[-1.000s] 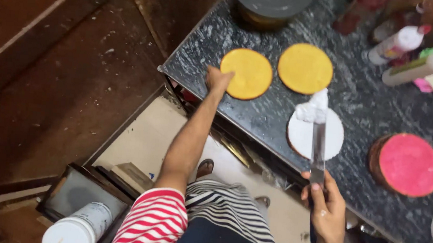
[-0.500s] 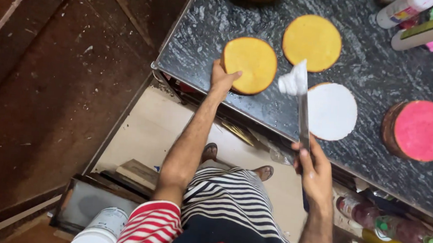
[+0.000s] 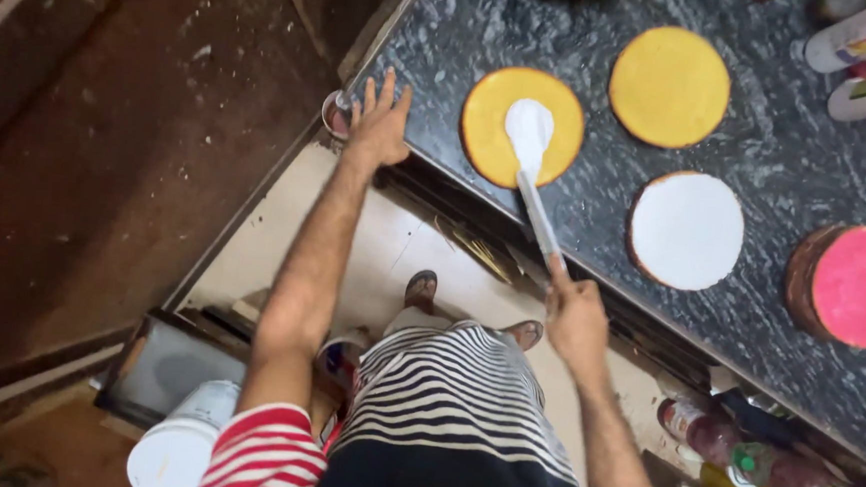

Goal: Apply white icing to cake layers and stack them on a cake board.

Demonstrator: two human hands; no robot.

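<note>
Right hand (image 3: 576,317) grips spatula (image 3: 530,164), its cream-loaded blade on yellow cake layer (image 3: 521,126); left hand (image 3: 379,125) released, flat on worktop (image 3: 436,33) edge beside that layer.

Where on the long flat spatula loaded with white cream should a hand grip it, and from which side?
Probably at the handle end of the long flat spatula, coming from the counter's near edge, as the right hand does. The blade tip carries white cream and lies on the round yellow cake layer, so only the narrow handle overhanging the dark speckled stone counter is clean and free.
</note>
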